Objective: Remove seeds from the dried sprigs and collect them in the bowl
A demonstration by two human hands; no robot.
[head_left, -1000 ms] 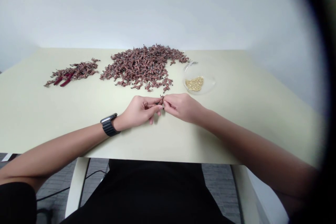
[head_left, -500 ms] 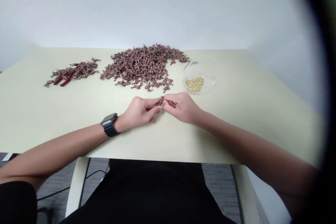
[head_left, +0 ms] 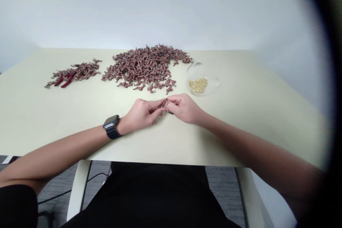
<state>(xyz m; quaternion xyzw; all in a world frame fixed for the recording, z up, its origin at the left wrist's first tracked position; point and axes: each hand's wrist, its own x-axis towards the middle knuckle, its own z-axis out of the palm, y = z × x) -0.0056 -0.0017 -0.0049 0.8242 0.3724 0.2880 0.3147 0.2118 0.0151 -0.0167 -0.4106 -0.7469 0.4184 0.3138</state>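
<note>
Figurine [head_left: 163, 103], small and brown, held between 2 hands over the table [head_left: 152, 146], in front of the heap [head_left: 141, 67] and the dish [head_left: 213, 84]. Left hand [head_left: 141, 114]: thumb and forefinger pinch its body. Right hand [head_left: 185, 108]: thumb and forefinger close on its right end; exact contact hidden. Sound practice: left grip steady, light pressure on thin parts, small motions from the right fingertips only.
</note>
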